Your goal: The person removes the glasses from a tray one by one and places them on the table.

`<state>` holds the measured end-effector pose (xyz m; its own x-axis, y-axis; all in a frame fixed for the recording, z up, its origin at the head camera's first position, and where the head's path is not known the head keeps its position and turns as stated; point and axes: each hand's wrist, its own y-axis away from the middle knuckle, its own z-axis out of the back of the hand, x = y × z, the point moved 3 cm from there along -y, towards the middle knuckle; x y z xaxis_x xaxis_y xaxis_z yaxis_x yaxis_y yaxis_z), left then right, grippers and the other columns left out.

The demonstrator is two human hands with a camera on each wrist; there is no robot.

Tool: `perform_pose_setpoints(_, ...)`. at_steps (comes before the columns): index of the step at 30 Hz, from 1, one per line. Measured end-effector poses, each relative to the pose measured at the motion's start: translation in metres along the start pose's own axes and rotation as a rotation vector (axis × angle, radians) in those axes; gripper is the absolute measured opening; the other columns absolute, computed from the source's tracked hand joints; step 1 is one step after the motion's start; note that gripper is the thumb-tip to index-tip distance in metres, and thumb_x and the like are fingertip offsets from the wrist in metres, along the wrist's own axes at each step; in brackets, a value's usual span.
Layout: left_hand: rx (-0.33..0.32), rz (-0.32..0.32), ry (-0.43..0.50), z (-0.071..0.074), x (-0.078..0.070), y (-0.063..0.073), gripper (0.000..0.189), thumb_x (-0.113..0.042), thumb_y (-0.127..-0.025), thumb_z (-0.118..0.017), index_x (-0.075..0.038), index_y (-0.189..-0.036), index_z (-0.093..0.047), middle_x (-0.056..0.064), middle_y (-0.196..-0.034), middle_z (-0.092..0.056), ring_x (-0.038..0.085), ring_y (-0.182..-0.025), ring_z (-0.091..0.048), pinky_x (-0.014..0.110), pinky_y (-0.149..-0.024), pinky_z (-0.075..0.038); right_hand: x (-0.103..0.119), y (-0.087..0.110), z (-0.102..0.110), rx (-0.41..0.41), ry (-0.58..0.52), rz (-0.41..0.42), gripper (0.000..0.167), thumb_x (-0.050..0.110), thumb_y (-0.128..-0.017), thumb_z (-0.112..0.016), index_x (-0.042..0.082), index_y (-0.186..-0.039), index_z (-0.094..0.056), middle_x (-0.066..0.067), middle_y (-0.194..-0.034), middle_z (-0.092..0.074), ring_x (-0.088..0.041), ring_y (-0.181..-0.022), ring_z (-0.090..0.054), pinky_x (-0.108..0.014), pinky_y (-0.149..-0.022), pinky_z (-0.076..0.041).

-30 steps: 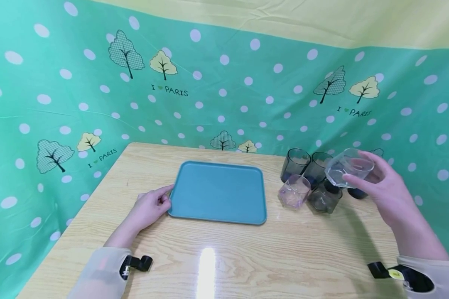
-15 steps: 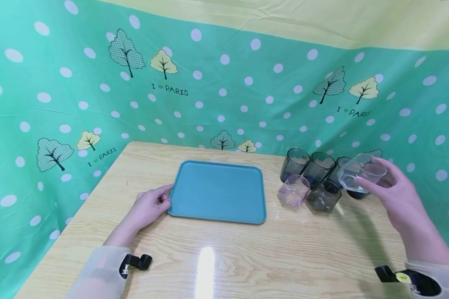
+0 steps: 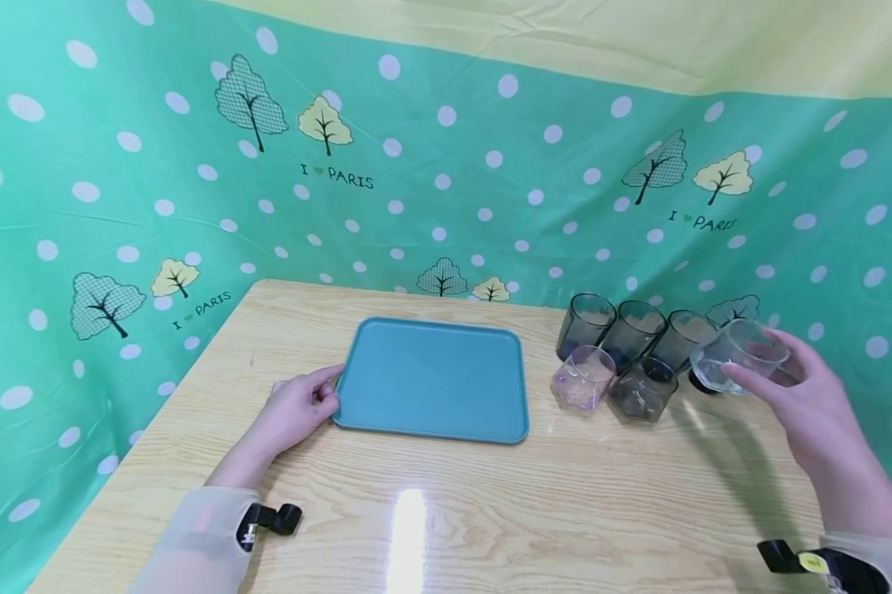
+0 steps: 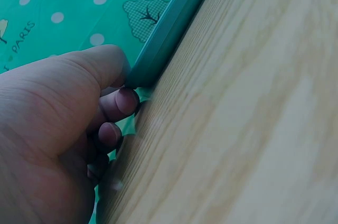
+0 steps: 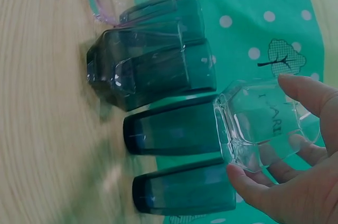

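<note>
My left hand (image 3: 293, 412) pinches the left edge of a blue tray (image 3: 432, 384), which lies flat on the table; in the left wrist view the thumb presses on the tray's rim (image 4: 168, 31). My right hand (image 3: 817, 404) grips a clear, faceted drinking glass (image 3: 746, 351) by its sides, tilted and held off the table at the right. In the right wrist view the clear glass (image 5: 259, 121) hangs in front of tall dark glasses (image 5: 182, 126). Its body partly hides one of them in the head view.
A pinkish low glass (image 3: 584, 379) and a smoky low glass (image 3: 644, 389) stand in front of the row of tall dark glasses (image 3: 587, 323). Behind the wooden table (image 3: 490, 511) hangs a green dotted curtain (image 3: 483, 190).
My right hand has carried the clear glass to the right and slightly down, uncovering the third tall dark glass. My left hand and the tray stay in place.
</note>
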<state>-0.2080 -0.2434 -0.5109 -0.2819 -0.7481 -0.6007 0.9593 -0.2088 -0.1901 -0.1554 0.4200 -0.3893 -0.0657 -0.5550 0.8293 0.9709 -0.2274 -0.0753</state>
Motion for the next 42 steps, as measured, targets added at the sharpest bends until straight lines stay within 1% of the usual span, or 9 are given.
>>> perform_pose_setpoints(4, 0.0, -0.002, -0.001, 0.0, 0.0, 0.0, 0.052, -0.007, -0.098, -0.067, 0.0, -0.15, -0.066, -0.01, -0.079, -0.058, 0.013, -0.072, -0.054, 0.064, -0.103, -0.036, -0.007, 0.002, 0.001, 0.008, 0.028, -0.019, 0.091, 0.034, -0.105, -0.077, 0.036, -0.177, -0.021, 0.031, -0.136, -0.048, -0.011, -0.138, -0.045, -0.006, -0.094, -0.041)
perform_pose_setpoints(12, -0.003, -0.001, -0.003, 0.001, -0.001, 0.0, 0.053, -0.007, -0.098, -0.067, -0.001, -0.15, -0.066, -0.009, -0.078, -0.057, 0.014, -0.068, -0.051, 0.063, -0.102, -0.038, -0.019, 0.004, 0.001, 0.01, 0.031, -0.049, 0.092, 0.036, -0.105, -0.078, 0.031, -0.177, -0.023, 0.031, -0.133, -0.048, 0.003, -0.116, -0.046, -0.008, -0.083, -0.043)
perform_pose_setpoints(22, -0.001, -0.002, -0.013, 0.001, -0.001, 0.001, 0.053, -0.007, -0.098, -0.067, 0.0, -0.15, -0.066, -0.009, -0.078, -0.057, 0.014, -0.069, -0.052, 0.065, -0.103, -0.038, -0.035, 0.006, 0.001, 0.048, 0.024, -0.059, 0.096, 0.034, -0.106, -0.076, 0.024, -0.179, -0.015, 0.031, -0.133, -0.049, 0.004, -0.117, -0.045, -0.008, -0.084, -0.044)
perform_pose_setpoints(26, -0.001, -0.002, -0.012, 0.001, -0.001, 0.0, 0.052, -0.007, -0.098, -0.066, 0.0, -0.15, -0.066, -0.009, -0.078, -0.057, 0.014, -0.068, -0.051, 0.064, -0.103, -0.038, -0.043, 0.006, -0.003, 0.066, 0.044, -0.07, 0.097, 0.036, -0.106, -0.076, 0.022, -0.179, -0.014, 0.018, -0.141, -0.052, 0.003, -0.117, -0.045, -0.008, -0.082, -0.045)
perform_pose_setpoints(31, -0.005, -0.004, -0.012, 0.001, -0.001, 0.001, 0.052, -0.006, -0.098, -0.067, 0.0, -0.15, -0.066, -0.009, -0.079, -0.058, 0.013, -0.068, -0.052, 0.063, -0.101, -0.038, -0.054, 0.005, -0.009, 0.091, 0.089, -0.104, 0.098, 0.045, -0.106, -0.074, 0.02, -0.179, -0.014, -0.005, -0.157, -0.047, -0.009, -0.126, -0.049, -0.01, -0.081, -0.047)
perform_pose_setpoints(36, -0.003, -0.01, -0.009, 0.0, -0.002, 0.001, 0.052, -0.006, -0.098, -0.067, 0.001, -0.15, -0.066, -0.009, -0.08, -0.058, 0.012, -0.069, -0.052, 0.062, -0.101, -0.039, -0.061, 0.004, -0.017, 0.119, 0.096, -0.139, 0.101, 0.051, -0.105, -0.072, 0.021, -0.179, -0.011, -0.022, -0.172, -0.034, -0.032, -0.139, -0.048, -0.013, -0.079, -0.049)
perform_pose_setpoints(38, -0.004, -0.013, -0.008, 0.0, -0.002, 0.001, 0.052, -0.006, -0.098, -0.067, 0.001, -0.15, -0.066, -0.009, -0.08, -0.058, 0.012, -0.07, -0.053, 0.062, -0.101, -0.039, -0.064, 0.004, -0.02, 0.125, 0.091, -0.151, 0.102, 0.053, -0.105, -0.071, 0.022, -0.179, -0.008, -0.025, -0.175, -0.029, -0.044, -0.148, -0.04, -0.014, -0.083, -0.051)
perform_pose_setpoints(39, -0.004, -0.013, -0.009, 0.0, -0.002, 0.001, 0.052, -0.006, -0.098, -0.067, 0.001, -0.15, -0.066, -0.009, -0.08, -0.058, 0.012, -0.071, -0.053, 0.063, -0.101, -0.038, -0.065, 0.004, -0.022, 0.123, 0.089, -0.155, 0.103, 0.053, -0.105, -0.072, 0.022, -0.179, -0.007, -0.025, -0.175, -0.029, -0.045, -0.148, -0.04, -0.019, -0.089, -0.052)
perform_pose_setpoints(42, -0.006, -0.015, -0.012, 0.0, -0.001, 0.001, 0.052, -0.006, -0.098, -0.067, 0.001, -0.15, -0.066, -0.01, -0.08, -0.058, 0.013, -0.072, -0.054, 0.063, -0.101, -0.038, -0.068, 0.005, -0.026, 0.123, 0.097, -0.164, 0.105, 0.055, -0.104, -0.072, 0.022, -0.179, -0.006, -0.022, -0.175, -0.03, -0.046, -0.149, -0.037, -0.021, -0.092, -0.052)
